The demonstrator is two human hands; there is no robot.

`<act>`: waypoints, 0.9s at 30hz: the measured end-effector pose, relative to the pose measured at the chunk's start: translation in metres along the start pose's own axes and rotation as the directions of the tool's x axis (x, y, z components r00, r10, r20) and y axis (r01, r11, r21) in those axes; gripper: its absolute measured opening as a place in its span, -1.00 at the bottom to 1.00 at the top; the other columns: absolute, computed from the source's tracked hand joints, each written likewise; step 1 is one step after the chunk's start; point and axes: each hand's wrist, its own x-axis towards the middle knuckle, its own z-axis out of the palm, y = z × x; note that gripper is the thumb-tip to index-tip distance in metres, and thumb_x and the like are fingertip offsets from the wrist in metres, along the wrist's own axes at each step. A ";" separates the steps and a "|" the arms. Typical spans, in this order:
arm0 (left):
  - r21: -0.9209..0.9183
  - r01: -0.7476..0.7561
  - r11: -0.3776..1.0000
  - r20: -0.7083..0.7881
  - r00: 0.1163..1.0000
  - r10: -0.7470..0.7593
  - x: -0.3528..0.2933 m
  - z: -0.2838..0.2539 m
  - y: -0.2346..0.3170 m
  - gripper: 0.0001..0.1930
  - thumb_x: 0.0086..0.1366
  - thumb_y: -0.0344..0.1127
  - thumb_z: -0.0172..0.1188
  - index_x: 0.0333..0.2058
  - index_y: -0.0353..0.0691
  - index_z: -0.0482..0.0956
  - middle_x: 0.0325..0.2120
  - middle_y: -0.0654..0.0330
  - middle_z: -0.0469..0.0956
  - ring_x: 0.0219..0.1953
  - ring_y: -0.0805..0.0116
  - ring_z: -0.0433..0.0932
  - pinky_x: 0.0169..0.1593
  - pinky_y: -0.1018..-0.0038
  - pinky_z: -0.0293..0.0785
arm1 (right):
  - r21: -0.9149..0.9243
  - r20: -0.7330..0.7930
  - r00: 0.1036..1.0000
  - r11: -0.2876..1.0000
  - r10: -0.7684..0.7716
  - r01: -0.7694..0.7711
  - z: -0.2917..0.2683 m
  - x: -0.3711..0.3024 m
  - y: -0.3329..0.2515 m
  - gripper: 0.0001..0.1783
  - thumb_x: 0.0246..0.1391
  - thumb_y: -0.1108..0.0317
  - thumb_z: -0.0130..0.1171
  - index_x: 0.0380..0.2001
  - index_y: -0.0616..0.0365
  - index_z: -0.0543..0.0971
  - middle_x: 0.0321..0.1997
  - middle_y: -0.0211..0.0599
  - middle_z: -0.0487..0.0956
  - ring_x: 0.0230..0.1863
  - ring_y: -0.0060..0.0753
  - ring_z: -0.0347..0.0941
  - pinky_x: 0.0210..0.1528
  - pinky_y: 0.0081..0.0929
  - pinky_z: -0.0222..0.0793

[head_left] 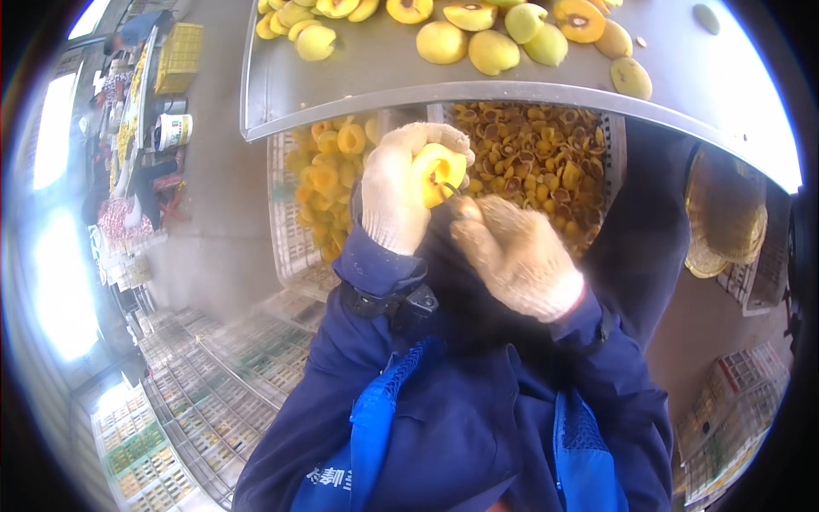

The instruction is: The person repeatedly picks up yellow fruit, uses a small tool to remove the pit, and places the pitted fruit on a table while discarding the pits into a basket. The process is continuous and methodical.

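Observation:
My left hand [394, 186], in a pale knit work glove, is wrapped round a yellow peach half [437, 162] with its cut face turned up. My gloved right hand [522, 258] is closed on a thin curved metal pitting tool [451, 189], whose tip is at the reddish hollow of the peach half. The tool's handle is hidden in the fist. Below my hands, yellow peach halves [328, 175] fill a crate [278, 192] on the left. Brownish pit pieces and scraps [537, 154] fill another crate [614, 149] on the right.
A metal table [358, 81] with a raised edge lies ahead, bearing whole and halved peaches [493, 53]. Stacked crates [230, 358] stand at the lower left, more crates [738, 392] and a yellow basket [725, 213] at right. People work at a far-left table [136, 102].

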 end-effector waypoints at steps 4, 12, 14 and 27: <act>-0.069 0.099 0.993 0.036 0.995 -0.097 0.001 0.007 0.008 -0.84 0.32 -0.58 0.28 -0.16 -0.34 0.77 -0.27 0.14 0.78 -0.30 0.36 0.78 -0.18 0.47 0.70 | -0.184 -0.028 0.994 0.977 0.106 -0.109 -0.010 0.011 -0.010 -0.74 0.44 0.08 0.29 -0.20 0.03 0.71 -0.31 -0.07 0.70 -0.33 0.21 0.69 -0.31 0.15 0.55; 0.222 -0.059 0.973 0.030 0.998 0.053 0.002 0.012 0.012 -0.74 0.13 -0.45 0.43 -0.16 -0.22 0.82 -0.24 0.10 0.81 -0.16 0.13 0.80 0.00 0.34 0.64 | -0.420 -0.005 0.999 0.907 -0.036 0.031 -0.028 0.008 -0.007 -0.79 0.34 0.11 0.35 -0.08 -0.11 0.79 -0.31 -0.28 0.74 -0.33 0.03 0.73 -0.30 -0.01 0.61; 0.010 0.037 0.999 0.036 0.999 -0.037 0.000 0.014 0.013 -0.76 0.15 -0.41 0.43 -0.17 -0.22 0.82 -0.25 0.10 0.81 -0.16 0.12 0.79 0.00 0.33 0.65 | -0.475 0.048 0.997 0.877 -0.061 0.076 -0.035 0.009 -0.010 -0.79 0.33 0.12 0.35 -0.07 -0.13 0.79 -0.30 -0.30 0.75 -0.31 -0.01 0.74 -0.29 -0.05 0.61; -0.016 0.107 0.994 0.045 0.993 -0.106 -0.008 0.020 0.012 -0.83 0.25 -0.36 0.33 -0.21 -0.20 0.80 -0.26 0.10 0.82 -0.16 0.14 0.81 -0.04 0.35 0.66 | -0.522 0.092 0.995 0.853 0.038 0.016 -0.041 -0.002 -0.017 -0.76 0.37 0.10 0.30 -0.07 -0.11 0.80 -0.32 -0.27 0.73 -0.30 -0.02 0.74 -0.25 0.00 0.61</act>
